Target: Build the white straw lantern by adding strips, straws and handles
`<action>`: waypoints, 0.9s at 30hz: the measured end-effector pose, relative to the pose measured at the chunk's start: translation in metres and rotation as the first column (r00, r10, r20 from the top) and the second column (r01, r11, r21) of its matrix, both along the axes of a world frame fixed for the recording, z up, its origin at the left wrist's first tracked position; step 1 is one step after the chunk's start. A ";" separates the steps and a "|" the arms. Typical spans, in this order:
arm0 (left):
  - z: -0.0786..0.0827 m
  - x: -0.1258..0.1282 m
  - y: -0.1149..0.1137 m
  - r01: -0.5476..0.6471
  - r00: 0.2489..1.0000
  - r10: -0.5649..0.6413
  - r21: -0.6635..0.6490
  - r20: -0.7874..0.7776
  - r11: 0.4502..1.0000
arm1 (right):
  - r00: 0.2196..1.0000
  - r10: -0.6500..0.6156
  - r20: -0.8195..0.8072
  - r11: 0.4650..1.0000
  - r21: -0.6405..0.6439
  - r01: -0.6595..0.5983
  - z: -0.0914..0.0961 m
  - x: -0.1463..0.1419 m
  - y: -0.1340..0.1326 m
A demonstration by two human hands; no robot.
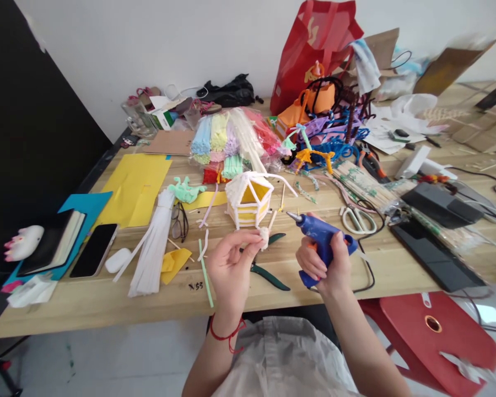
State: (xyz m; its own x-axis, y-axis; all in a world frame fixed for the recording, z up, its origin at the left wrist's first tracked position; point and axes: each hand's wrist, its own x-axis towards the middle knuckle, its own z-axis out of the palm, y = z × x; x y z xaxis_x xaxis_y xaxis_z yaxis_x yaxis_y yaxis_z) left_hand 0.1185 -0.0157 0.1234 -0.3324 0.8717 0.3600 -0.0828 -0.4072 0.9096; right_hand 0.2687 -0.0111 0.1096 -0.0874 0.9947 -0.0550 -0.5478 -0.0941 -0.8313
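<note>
Pinched in the fingertips of my left hand (235, 262) is a small white fuzzy piece (264, 238); its exact kind is too small to tell. My right hand (324, 259) grips a blue hot glue gun (322, 236), its metal nozzle aimed left toward that piece. Just behind my left hand stands a little white and yellow house (248, 201) made of fuzzy stems, with a long pale stem reaching off to its right. Green-handled pliers (268, 275) lie under my hands, partly hidden by the left one.
Left of my hands lie a bundle of white pipe cleaners (149, 251), glasses (179, 221), yellow sheets (130, 187) and a phone (94, 251). Bagged coloured pipe cleaners (231, 138) are behind the house. Scissors (359, 219) and a dark tablet (436, 253) lie right. A red stool (438, 342) stands below.
</note>
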 end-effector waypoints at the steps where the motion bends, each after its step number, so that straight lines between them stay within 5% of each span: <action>1: 0.000 0.000 -0.001 -0.028 0.999 0.029 0.027 -0.045 0.999 | 1.000 0.004 0.021 1.000 0.002 -0.004 0.001 0.000 -0.001; 8: -0.005 -0.003 0.003 -0.143 0.954 0.185 0.186 -0.235 0.972 | 0.996 -0.066 0.058 0.991 0.125 0.058 0.004 -0.002 -0.001; 16: -0.009 -0.006 0.005 -0.133 0.907 0.222 0.256 -0.358 0.958 | 0.997 -0.031 0.067 0.998 0.052 0.027 -0.003 -0.004 0.000; 27: -0.004 -0.004 0.007 -0.132 0.919 0.235 0.317 -0.315 0.939 | 0.986 -0.140 0.093 0.981 0.147 0.125 -0.010 0.007 -0.008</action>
State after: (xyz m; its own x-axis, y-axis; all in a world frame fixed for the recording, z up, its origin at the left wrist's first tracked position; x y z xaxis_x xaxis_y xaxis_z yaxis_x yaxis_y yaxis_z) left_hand 0.1148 -0.0089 0.1190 -0.2870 0.6506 0.7031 0.3146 -0.6292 0.7107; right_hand 0.2761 -0.0192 0.0999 0.0447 0.9955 0.0837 -0.4592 0.0949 -0.8832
